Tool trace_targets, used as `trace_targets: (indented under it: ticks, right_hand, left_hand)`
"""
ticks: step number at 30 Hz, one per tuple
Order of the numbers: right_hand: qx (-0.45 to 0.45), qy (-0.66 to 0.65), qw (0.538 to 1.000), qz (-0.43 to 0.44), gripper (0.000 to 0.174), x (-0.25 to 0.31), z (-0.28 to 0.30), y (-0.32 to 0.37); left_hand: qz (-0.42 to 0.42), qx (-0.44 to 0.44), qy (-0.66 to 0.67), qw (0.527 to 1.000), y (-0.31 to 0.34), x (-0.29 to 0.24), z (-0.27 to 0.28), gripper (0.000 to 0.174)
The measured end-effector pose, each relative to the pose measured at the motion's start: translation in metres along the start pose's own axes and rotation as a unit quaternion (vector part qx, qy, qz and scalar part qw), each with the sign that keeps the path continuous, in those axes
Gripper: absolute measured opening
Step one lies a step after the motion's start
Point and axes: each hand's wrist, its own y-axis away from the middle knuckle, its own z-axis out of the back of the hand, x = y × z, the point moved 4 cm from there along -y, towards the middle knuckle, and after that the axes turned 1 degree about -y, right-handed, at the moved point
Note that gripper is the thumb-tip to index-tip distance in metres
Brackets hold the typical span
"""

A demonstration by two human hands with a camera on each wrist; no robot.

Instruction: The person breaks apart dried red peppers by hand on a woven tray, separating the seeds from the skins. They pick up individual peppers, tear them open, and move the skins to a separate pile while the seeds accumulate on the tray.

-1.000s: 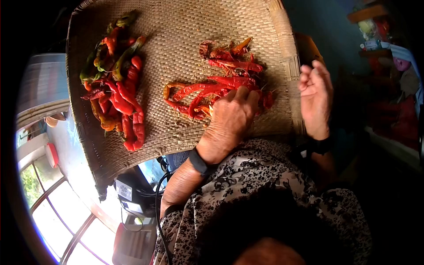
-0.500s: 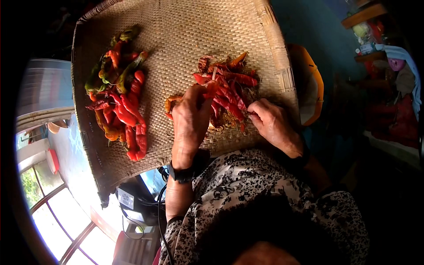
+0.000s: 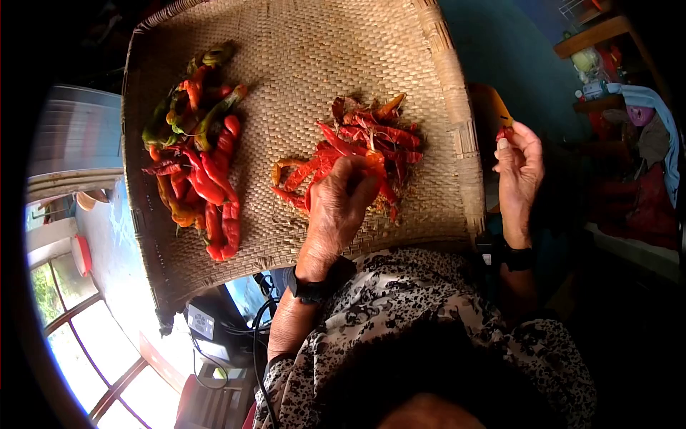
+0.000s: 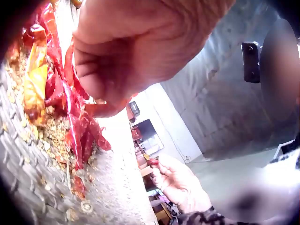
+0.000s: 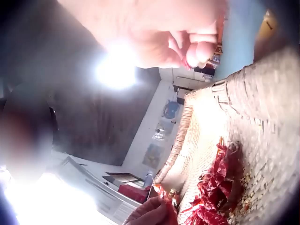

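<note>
Pinching | left hand (image 3: 336, 211): pepper (image 3: 374, 164), over tray (image 3: 286, 64) | right hand (image 3: 520, 175): red fragment (image 3: 505, 133), outside

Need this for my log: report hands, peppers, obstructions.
Left hand: pinching red pepper over tray. Right hand: beyond tray's edge, pinching red scrap. Peppers in two piles on tray. Nothing visibly blocking hands.

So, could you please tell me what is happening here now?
A person is working at a woven tray. The left hand pinches a red pepper at a pile of wrinkled peppers, mostly red. The right hand is out past the tray's right edge, with a small red piece between thumb and fingers. Another pile of peppers, red, green and orange, lies on the tray's left side.
</note>
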Motion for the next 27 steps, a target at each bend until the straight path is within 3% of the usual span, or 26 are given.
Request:
trace_targets:
  ticks: [1, 3, 5, 6, 7, 8, 9, 12, 14, 15, 17, 18, 19, 20, 21, 23, 24, 27]
  right_hand:
    - [0.0, -0.001, 1.0, 0.0, 0.031, 0.003, -0.003, 0.002]
    - [0.043, 0.134, 0.988, 0.069, 0.035, 0.016, -0.015, 0.012]
    - [0.251, -0.009, 0.968, 0.004, 0.033, 0.014, -0.043, 0.035]
    - [0.323, 0.046, 0.944, 0.048, 0.028, 0.025, -0.056, 0.046]
    - [0.412, 0.049, 0.91, -0.014, 0.023, 0.008, -0.062, 0.06]
    - [0.438, 0.02, 0.899, 0.0, 0.017, 0.001, -0.07, 0.068]
    - [0.419, 0.012, 0.908, 0.003, 0.013, 0.025, -0.074, 0.064]
    - [0.423, -0.035, 0.901, -0.084, 0.013, 0.003, -0.074, 0.067]
    - [0.391, -0.101, 0.905, -0.131, 0.015, -0.006, -0.065, 0.056]
    - [0.344, -0.129, 0.917, -0.157, 0.017, -0.002, -0.058, 0.047]
    - [0.29, -0.261, 0.896, -0.214, 0.021, -0.019, -0.039, 0.032]
    - [0.231, -0.369, 0.871, -0.228, 0.023, -0.021, -0.035, 0.026]
    - [0.167, -0.471, 0.832, -0.24, 0.025, -0.022, -0.032, 0.021]
    - [0.146, -0.475, 0.835, -0.235, 0.028, -0.023, -0.027, 0.018]
    - [0.146, -0.475, 0.835, -0.236, 0.028, -0.02, -0.027, 0.018]
    - [0.18, -0.317, 0.905, -0.218, 0.029, -0.014, -0.029, 0.024]
    - [0.229, -0.202, 0.941, -0.147, 0.029, -0.014, -0.033, 0.029]
    - [0.307, 0.016, 0.951, 0.027, 0.03, 0.008, -0.061, 0.046]
  left_hand:
    - [-0.001, 0.0, -0.001, 1.0, -0.001, -0.001, -0.003, 0.016]
    - [-0.03, 0.026, 0.015, 0.999, -0.001, -0.006, -0.012, 0.015]
    - [-0.027, 0.039, 0.033, 0.998, -0.002, -0.005, -0.018, 0.014]
    - [-0.037, 0.041, 0.021, 0.998, -0.003, -0.009, -0.02, 0.013]
    - [-0.048, 0.043, 0.01, 0.998, -0.004, -0.012, -0.022, 0.012]
    - [-0.058, 0.041, 0.015, 0.997, -0.005, -0.013, -0.024, 0.011]
    - [-0.059, 0.042, 0.016, 0.997, -0.006, -0.013, -0.024, 0.011]
    - [-0.079, 0.074, 0.005, 0.994, -0.008, -0.015, -0.021, 0.011]
    - [-0.138, 0.044, -0.17, 0.975, -0.016, -0.02, -0.017, 0.007]
    - [-0.138, 0.043, -0.169, 0.975, -0.02, -0.018, -0.019, 0.007]
    - [-0.24, 0.016, -0.341, 0.909, -0.028, -0.018, -0.027, 0.011]
    - [-0.259, 0.013, -0.413, 0.873, -0.031, -0.013, -0.034, 0.008]
    - [-0.259, 0.013, -0.412, 0.874, -0.032, -0.008, -0.036, 0.008]
    - [-0.268, 0.008, -0.459, 0.847, -0.033, -0.006, -0.039, 0.008]
    - [-0.277, 0.003, -0.504, 0.818, -0.033, -0.005, -0.041, 0.008]
    - [-0.277, 0.005, -0.491, 0.826, -0.031, -0.007, -0.038, 0.009]
    - [-0.277, 0.006, -0.477, 0.834, -0.028, -0.009, -0.035, 0.01]
    - [-0.243, 0.031, -0.46, 0.854, -0.017, -0.012, -0.026, 0.009]
